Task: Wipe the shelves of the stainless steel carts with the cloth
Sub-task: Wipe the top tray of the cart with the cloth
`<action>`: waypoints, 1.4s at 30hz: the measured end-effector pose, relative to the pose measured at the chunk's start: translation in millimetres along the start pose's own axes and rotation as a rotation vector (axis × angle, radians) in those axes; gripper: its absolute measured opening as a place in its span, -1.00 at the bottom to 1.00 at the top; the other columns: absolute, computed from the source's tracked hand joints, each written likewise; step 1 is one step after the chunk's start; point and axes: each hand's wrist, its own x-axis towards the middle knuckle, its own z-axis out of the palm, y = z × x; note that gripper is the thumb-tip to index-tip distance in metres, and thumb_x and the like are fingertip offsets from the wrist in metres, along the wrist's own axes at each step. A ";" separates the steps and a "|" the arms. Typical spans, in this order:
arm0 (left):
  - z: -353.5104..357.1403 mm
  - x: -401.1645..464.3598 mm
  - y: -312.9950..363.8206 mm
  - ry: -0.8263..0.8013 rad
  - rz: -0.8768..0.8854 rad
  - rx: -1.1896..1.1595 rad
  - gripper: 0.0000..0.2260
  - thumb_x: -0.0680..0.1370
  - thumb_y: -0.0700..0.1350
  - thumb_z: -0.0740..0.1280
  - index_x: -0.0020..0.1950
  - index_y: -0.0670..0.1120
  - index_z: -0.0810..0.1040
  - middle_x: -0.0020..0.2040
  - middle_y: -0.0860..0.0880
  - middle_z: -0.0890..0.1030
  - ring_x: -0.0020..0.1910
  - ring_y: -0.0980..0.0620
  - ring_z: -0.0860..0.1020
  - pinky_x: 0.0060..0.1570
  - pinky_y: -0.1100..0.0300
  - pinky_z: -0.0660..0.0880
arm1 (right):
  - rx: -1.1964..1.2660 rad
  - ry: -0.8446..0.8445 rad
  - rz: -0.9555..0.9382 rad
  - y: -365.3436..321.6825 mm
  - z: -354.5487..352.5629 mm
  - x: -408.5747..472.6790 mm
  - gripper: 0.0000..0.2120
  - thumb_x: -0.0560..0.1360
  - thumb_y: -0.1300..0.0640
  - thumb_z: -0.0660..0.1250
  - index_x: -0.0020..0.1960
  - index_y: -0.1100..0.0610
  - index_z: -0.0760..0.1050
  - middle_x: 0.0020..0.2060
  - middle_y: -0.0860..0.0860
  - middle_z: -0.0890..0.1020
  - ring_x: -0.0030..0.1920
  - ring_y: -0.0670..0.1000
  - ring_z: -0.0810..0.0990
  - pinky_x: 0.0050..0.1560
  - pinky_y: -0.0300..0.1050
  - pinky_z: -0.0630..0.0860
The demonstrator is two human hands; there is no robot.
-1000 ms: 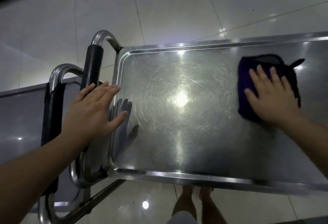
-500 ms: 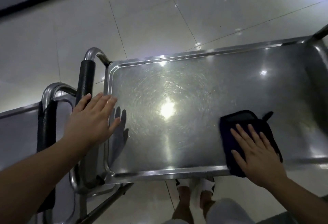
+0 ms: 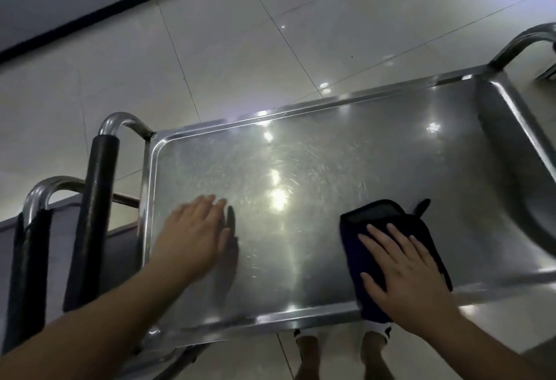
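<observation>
Fingers of the right hand (image 3: 406,271) lie flat, pressing one dark cloth (image 3: 373,223) onto the shelf (image 3: 376,163) near its front rim. Left hand (image 3: 192,235) hovers blurred, fingers straight, holding nothing. Two carts show: two black-padded handles (image 3: 96,199) at left.

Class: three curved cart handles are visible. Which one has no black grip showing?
The far-right handle, bare steel beyond the shelf's right end. The two left handles wear black sleeves.
</observation>
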 end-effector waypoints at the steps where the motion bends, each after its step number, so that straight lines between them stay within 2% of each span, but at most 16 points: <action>1: 4.7 9.2 25.7 0.031 0.013 -0.069 -0.44 0.60 0.16 0.18 0.53 -0.08 0.42 0.50 -0.17 0.48 0.47 -0.19 0.46 0.42 -0.14 0.40 | 0.004 0.007 0.004 -1.7 -2.6 2.2 -0.36 0.54 -0.22 0.15 0.58 -0.04 0.37 0.57 -0.03 0.38 0.59 0.12 0.28 0.56 0.19 0.15; 3: 10.6 26.4 76.4 0.099 -0.004 -0.211 -0.47 0.60 0.09 0.23 0.53 -0.10 0.43 0.51 -0.18 0.47 0.48 -0.21 0.45 0.41 -0.11 0.42 | 0.013 0.005 0.005 -6.4 -1.6 3.9 -0.37 0.57 -0.20 0.13 0.59 0.00 0.37 0.59 0.00 0.35 0.61 0.15 0.24 0.57 0.22 0.15; 6: 14.9 46.5 142.4 0.144 -0.050 -0.355 -0.49 0.64 0.05 0.20 0.58 -0.05 0.35 0.60 -0.13 0.35 0.59 -0.16 0.29 0.53 -0.09 0.27 | 0.022 -0.013 0.011 -6.5 9.1 0.4 -0.37 0.64 -0.22 0.05 0.67 -0.05 0.17 0.67 -0.04 0.16 0.68 0.12 0.03 0.59 0.26 0.05; 8: 18.6 58.8 172.8 0.182 -0.077 -0.391 -0.49 0.66 0.04 0.19 0.61 -0.04 0.32 0.63 -0.11 0.30 0.63 -0.13 0.22 0.58 -0.08 0.19 | 0.033 -0.007 0.018 -4.4 10.7 0.6 -0.37 0.65 -0.23 0.06 0.68 -0.08 0.13 0.67 -0.06 0.13 0.68 0.11 0.01 0.59 0.27 0.01; 14: 32.6 80.8 213.5 0.203 -0.255 -0.389 -0.47 0.71 0.09 0.09 0.68 0.02 0.15 0.69 0.00 0.14 0.68 0.04 0.01 0.64 -0.04 -0.05 | 0.063 0.039 0.006 2.5 12.4 1.7 -0.37 0.65 -0.23 0.09 0.68 -0.13 0.10 0.67 -0.11 0.11 0.68 0.07 0.02 0.59 0.24 -0.01; 17: 35.1 82.4 214.8 0.218 -0.260 -0.407 -0.47 0.70 0.11 0.05 0.67 0.03 0.17 0.68 0.01 0.17 0.67 0.06 0.03 0.64 -0.03 -0.07 | 0.074 0.050 0.030 31.9 8.8 0.7 -0.37 0.65 -0.25 0.07 0.68 -0.15 0.08 0.67 -0.13 0.11 0.68 0.04 0.01 0.60 0.22 -0.02; 21: 35.1 84.3 213.7 0.223 -0.268 -0.418 -0.45 0.67 0.11 0.04 0.66 0.02 0.22 0.67 0.01 0.21 0.67 0.05 0.07 0.64 -0.04 -0.05 | 0.034 0.023 0.166 130.0 -5.3 -8.0 -0.38 0.66 -0.27 -0.02 0.68 -0.13 0.06 0.67 -0.11 0.08 0.68 0.05 -0.03 0.63 0.24 -0.02; 25: 37.2 85.7 214.2 0.227 -0.270 -0.407 -0.44 0.66 0.11 0.05 0.66 0.01 0.22 0.67 0.01 0.21 0.67 0.06 0.07 0.64 -0.08 -0.02 | 0.022 -0.004 0.488 240.5 -31.1 -10.1 -0.32 0.62 -0.30 -0.13 0.69 -0.10 0.01 0.67 -0.07 0.02 0.67 0.10 -0.02 0.63 0.25 -0.06; 27: 37.6 86.4 216.1 0.224 -0.278 -0.398 -0.44 0.66 0.11 0.05 0.66 0.00 0.21 0.67 0.00 0.20 0.67 0.05 0.07 0.64 -0.09 -0.02 | 0.034 0.004 0.572 254.1 -37.9 -5.6 -0.31 0.63 -0.29 -0.16 0.70 -0.07 -0.03 0.69 -0.03 -0.01 0.67 0.11 -0.08 0.64 0.24 -0.12; 30: 38.6 87.0 219.9 0.229 -0.291 -0.381 -0.43 0.66 0.11 0.05 0.67 -0.02 0.21 0.68 -0.01 0.19 0.67 0.05 0.04 0.64 -0.08 -0.03 | 0.104 0.065 0.623 215.3 -34.7 4.8 -0.30 0.64 -0.25 -0.10 0.71 0.02 -0.03 0.69 0.06 0.02 0.67 0.20 -0.06 0.63 0.31 -0.06; 33: 40.5 89.0 220.0 0.222 -0.291 -0.370 -0.44 0.67 0.11 0.04 0.67 -0.02 0.19 0.68 0.00 0.17 0.68 0.06 0.01 0.64 -0.08 -0.05 | 0.129 0.122 0.454 129.0 -21.6 22.3 -0.29 0.62 -0.20 0.07 0.68 0.09 0.14 0.66 0.10 0.15 0.64 0.28 0.09 0.60 0.34 0.06; 37: 41.9 89.7 217.3 0.205 -0.280 -0.355 -0.44 0.68 0.09 0.01 0.68 0.00 0.16 0.69 0.01 0.15 0.68 0.08 -0.01 0.64 -0.07 -0.05 | 0.074 0.084 0.052 27.2 -9.7 66.3 -0.34 0.65 -0.20 0.10 0.69 -0.02 0.09 0.68 -0.03 0.08 0.68 0.15 -0.04 0.62 0.25 -0.03; 40: 42.5 91.6 214.4 0.193 -0.277 -0.351 -0.44 0.67 0.08 0.01 0.69 0.01 0.15 0.69 0.02 0.14 0.68 0.11 -0.02 0.64 -0.07 -0.04 | 0.036 0.064 -0.136 28.9 -13.9 95.1 -0.39 0.68 -0.18 0.06 0.69 -0.07 0.09 0.68 -0.08 0.08 0.68 0.08 -0.05 0.64 0.23 -0.06; 42: 41.3 92.4 213.6 0.195 -0.277 -0.362 -0.43 0.66 0.08 0.02 0.69 0.01 0.16 0.69 0.02 0.16 0.68 0.10 -0.01 0.64 -0.08 -0.02 | 0.052 0.064 -0.169 55.3 -20.8 108.2 -0.40 0.66 -0.19 0.09 0.67 -0.11 0.15 0.66 -0.12 0.15 0.67 0.06 0.04 0.63 0.23 -0.01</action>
